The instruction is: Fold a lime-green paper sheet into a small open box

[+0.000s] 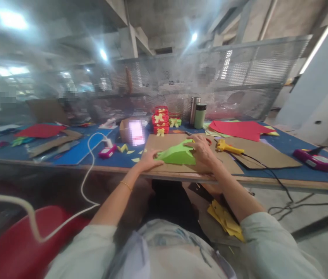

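Observation:
A bright green sheet, felt or paper, bends up off a piece of brown cardboard at the table's front edge. My left hand grips its left end, thumb along the near side. At the upper right end, my right hand has its fingers curled over the sheet. Just right of that hand lies a yellow glue gun with a black cord. Something red and ring-shaped, partly hidden behind the right fingers, could be a scissors handle.
Behind the cardboard stand stacked red boxes with yellow bows, a lit phone and a green bottle. Red sheets lie at right. Purple power strips sit both sides; a white cable hangs over the left edge.

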### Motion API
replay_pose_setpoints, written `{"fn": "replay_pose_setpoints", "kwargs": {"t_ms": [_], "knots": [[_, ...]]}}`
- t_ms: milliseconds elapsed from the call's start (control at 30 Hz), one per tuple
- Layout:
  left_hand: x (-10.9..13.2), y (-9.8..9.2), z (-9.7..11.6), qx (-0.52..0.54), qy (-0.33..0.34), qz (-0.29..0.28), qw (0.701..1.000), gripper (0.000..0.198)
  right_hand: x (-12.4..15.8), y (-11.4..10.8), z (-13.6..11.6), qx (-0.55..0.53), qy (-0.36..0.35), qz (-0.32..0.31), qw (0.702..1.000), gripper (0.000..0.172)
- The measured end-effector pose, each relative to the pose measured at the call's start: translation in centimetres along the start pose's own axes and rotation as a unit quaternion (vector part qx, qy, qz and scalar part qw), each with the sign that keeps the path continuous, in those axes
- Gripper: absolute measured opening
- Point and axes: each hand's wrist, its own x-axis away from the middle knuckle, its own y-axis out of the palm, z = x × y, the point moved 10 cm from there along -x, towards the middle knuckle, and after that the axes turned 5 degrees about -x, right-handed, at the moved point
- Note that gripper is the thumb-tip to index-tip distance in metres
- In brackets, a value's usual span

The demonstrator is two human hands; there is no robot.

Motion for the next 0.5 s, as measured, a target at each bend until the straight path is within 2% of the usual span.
{"fn": "replay_pose_setpoints", "kwargs": {"t_ms": [100, 233, 400, 500], "knots": [[0.3, -0.4, 0.3, -0.056, 0.003, 0.038, 0.998, 0.058, 0.0, 1.5, 0.7, -0.074, -0.015, -0.003, 0.997, 0.033], [0.5, -0.6, 0.3, -0.113, 0.002, 0.072, 0.991, 0.039, 0.9, 1.4, 1.7, -0.190, -0.009, 0.053, 0.980, 0.023], [0.2, 0.2, 0.3, -0.063, 0.034, 0.030, 0.997, 0.033, 0.8, 1.8, 3.5, -0.223, 0.043, 0.085, 0.970, 0.026], [0.2, 0.0, 0.4, -0.028, 0.046, 0.032, 0.998, 0.030, 0.4, 2.3, 4.3, -0.212, 0.055, 0.071, 0.973, 0.039]]}}
